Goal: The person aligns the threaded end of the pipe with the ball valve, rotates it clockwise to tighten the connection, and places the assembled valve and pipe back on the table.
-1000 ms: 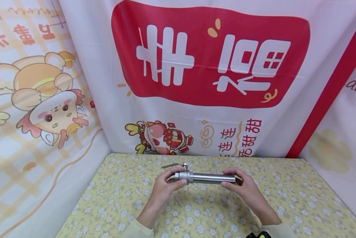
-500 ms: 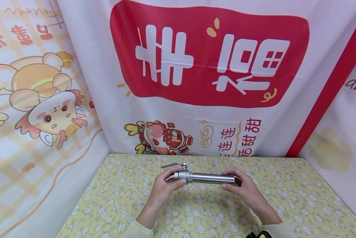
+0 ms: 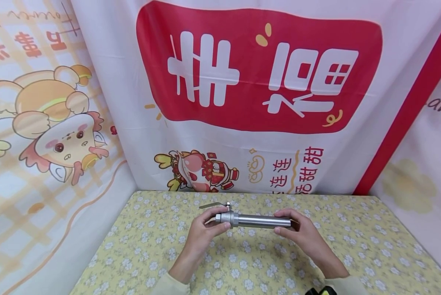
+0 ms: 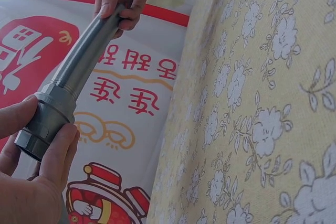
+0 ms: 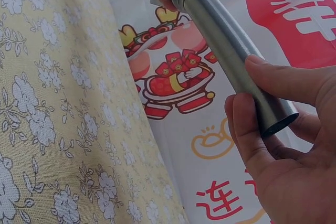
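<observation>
A metal ball valve (image 3: 226,218) with a flat lever handle (image 3: 211,205) is joined end to end with a smooth steel pipe (image 3: 261,221). My left hand (image 3: 202,231) grips the valve body, thumb on the near side and fingers on the far side. At the other end, my right hand (image 3: 298,227) holds the pipe between thumb and fingers. The right wrist view shows the pipe's open end (image 5: 281,123) beside the right palm. In the left wrist view the valve's hexagonal end (image 4: 32,145) faces the left palm. The joined piece is held level above the table.
A yellow floral cloth covers the table (image 3: 250,266). Behind it hangs a white curtain (image 3: 124,102) with a red printed panel, and printed cloth walls (image 3: 51,196) close the left and right sides. A black and yellow object (image 3: 321,291) shows at the bottom edge.
</observation>
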Demonstrator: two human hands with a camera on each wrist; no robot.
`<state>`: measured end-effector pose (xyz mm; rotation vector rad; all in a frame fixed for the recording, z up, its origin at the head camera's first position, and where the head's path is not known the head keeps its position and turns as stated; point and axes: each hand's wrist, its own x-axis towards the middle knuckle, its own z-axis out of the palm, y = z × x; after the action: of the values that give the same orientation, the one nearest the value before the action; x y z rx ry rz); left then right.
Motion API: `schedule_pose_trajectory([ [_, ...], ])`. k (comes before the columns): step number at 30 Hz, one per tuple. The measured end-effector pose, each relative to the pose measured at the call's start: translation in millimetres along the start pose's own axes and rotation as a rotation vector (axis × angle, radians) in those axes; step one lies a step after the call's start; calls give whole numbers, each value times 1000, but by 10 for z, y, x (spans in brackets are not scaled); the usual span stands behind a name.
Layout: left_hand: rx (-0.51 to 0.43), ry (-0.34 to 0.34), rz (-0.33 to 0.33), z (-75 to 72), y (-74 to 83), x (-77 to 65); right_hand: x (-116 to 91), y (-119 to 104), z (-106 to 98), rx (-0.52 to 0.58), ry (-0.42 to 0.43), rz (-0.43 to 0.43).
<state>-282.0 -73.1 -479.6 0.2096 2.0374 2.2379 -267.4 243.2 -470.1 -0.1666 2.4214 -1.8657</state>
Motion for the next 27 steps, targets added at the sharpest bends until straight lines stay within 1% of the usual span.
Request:
schedule_pose_trajectory([
  [11,-1,-2,1,-4,1,-1,3,1,0,-3,-3,-3],
  [18,1,-4,8,-6,-11,2,12,4,1,-2,15,38],
  [25,0,-6,9,-6,-13,4,3,2,0,0,-1,21],
  [27,1,-6,8,-6,-10,4,3,1,1,7,6,36],
])
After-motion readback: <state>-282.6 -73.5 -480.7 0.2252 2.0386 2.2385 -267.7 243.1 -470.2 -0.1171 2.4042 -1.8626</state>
